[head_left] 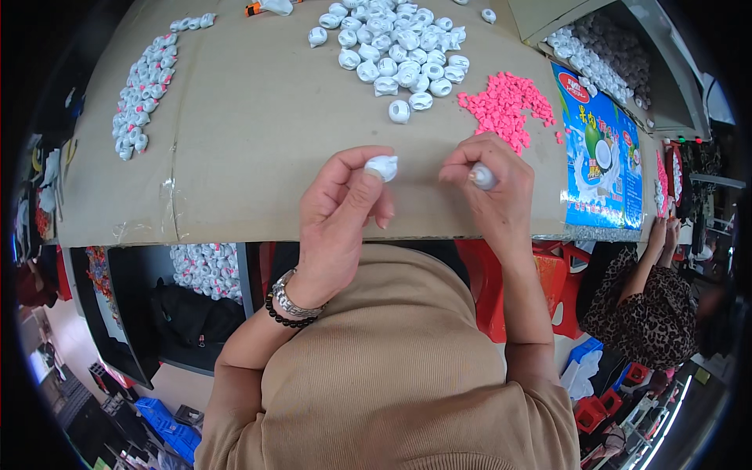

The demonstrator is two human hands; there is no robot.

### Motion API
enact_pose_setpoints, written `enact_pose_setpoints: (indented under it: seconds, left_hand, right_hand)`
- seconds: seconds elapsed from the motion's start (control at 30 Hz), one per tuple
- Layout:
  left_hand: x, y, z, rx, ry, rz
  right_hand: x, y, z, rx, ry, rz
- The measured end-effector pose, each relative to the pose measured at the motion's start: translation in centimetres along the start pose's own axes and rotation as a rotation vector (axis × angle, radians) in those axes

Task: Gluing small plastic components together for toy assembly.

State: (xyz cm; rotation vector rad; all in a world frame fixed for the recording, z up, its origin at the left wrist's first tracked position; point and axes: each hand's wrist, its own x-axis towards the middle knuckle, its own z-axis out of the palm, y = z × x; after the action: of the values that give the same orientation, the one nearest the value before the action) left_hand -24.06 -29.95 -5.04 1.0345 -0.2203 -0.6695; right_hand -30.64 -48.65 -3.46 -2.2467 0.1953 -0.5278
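Between the thumb and fingers of my left hand (341, 204) is a small white rounded part (382, 167), held just above the table's near edge. My right hand (501, 184) is closed around a white rounded object with a narrow tan tip (482, 176); the rest of it is hidden in my palm. Whether its pinched thumb and forefinger hold something more, I cannot make out. Beyond both hands lies a loose heap of similar white parts (399, 47). A pile of small bright pink pieces (505, 110) is just past my right hand.
White parts with pink spots stand in a long cluster (145, 94) at the far left of the brown tabletop (235, 133). A blue printed sheet (599, 149) lies to the right, beside an open box (595, 55) of parts. Another person (642, 305) sits at the right.
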Motion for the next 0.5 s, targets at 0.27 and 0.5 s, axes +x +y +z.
enact_pose_setpoints:
  seconds: [0.27, 0.5]
  left_hand:
    - [-0.1, -1.0, 0.8, 0.060, -0.048, 0.037]
    - [-0.2, -1.1, 0.5, 0.202, -0.107, 0.106]
  right_hand:
    - [0.0, -3.1, 1.5, 0.226, 0.063, -0.136]
    - [-0.3, -2.3, 2.1, 0.282, 0.058, -0.132]
